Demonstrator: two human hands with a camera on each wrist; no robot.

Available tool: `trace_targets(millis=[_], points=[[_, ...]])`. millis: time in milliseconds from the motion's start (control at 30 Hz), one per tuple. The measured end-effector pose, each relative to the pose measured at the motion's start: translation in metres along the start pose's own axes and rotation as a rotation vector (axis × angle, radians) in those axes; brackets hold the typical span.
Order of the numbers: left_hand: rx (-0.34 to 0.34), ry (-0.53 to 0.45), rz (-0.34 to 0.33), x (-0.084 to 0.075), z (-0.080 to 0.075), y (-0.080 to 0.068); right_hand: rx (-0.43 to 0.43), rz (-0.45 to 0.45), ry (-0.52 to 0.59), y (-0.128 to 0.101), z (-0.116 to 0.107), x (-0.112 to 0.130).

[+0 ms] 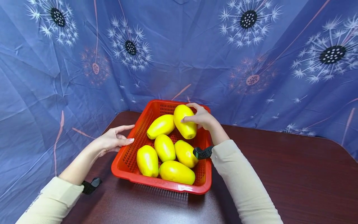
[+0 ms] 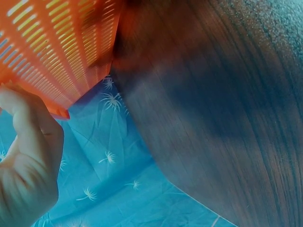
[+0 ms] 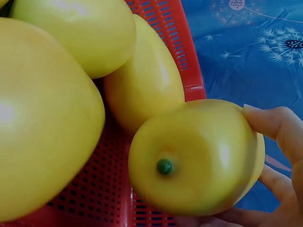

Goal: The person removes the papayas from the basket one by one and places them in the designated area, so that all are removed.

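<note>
The right hand (image 1: 202,117) is gripping a yellow fruit (image 1: 184,121) at the far end of a red basket (image 1: 127,157), fingers curled over its upper end and thumb pressing its side; the right wrist view is showing the fruit (image 3: 196,156) held with its small green stem end facing the camera, tilted above the slotted floor. The left hand (image 1: 113,140) is resting against the basket's left rim, fingers nearly straight and thumb laid along the edge, curling round nothing; from the left wrist view the thumb (image 2: 28,118) is touching the orange-red corner of the basket (image 2: 57,52). Five more yellow fruits (image 1: 165,147) are lying packed in the basket, one leaning just beside the held fruit, the others touching each other toward the near wall. The basket is sitting near the left edge of a dark wooden desk (image 1: 279,174), its far rim close to the desk's back edge, while a wide stretch of desk is lying bare to the right and in front. A blue cloth (image 1: 179,53) printed with dandelion heads is hanging behind and draping down past the left edge of the desk. Cream sleeves (image 1: 243,183) are covering both forearms.
</note>
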State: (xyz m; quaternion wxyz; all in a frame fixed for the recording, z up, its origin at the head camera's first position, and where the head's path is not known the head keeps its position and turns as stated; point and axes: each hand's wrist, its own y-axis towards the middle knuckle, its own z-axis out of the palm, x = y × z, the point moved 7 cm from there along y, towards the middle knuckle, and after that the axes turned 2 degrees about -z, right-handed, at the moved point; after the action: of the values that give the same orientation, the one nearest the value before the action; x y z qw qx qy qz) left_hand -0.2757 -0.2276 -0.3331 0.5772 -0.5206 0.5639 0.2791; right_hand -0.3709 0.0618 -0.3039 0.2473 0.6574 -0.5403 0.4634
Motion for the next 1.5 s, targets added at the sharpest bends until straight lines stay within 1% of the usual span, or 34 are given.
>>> trace_targets(millis=[333,600,867,1000,1167,1367,1500], points=[[0.001,0.01,-0.002,-0.002,0.003,-0.002,0.009,-0.003,0.159,-0.011,-0.011,0.01],[0.003,0.014,-0.001,-0.003,0.003,-0.002,0.0,-0.012,0.24,-0.025,-0.025,0.016],[0.007,0.014,0.002,-0.002,0.002,-0.001,-0.009,-0.04,0.31,-0.042,-0.04,0.016],[0.011,0.002,0.006,-0.001,0.003,-0.002,-0.011,-0.072,0.326,-0.052,-0.05,0.014],[0.014,-0.007,0.01,-0.002,0.004,-0.002,-0.024,-0.107,0.315,-0.066,-0.065,0.01],[0.02,-0.003,0.007,-0.001,0.004,-0.002,-0.061,-0.107,0.309,-0.08,-0.083,-0.005],[0.027,0.006,0.009,-0.001,0.004,-0.002,-0.091,-0.091,0.31,-0.089,-0.095,-0.021]])
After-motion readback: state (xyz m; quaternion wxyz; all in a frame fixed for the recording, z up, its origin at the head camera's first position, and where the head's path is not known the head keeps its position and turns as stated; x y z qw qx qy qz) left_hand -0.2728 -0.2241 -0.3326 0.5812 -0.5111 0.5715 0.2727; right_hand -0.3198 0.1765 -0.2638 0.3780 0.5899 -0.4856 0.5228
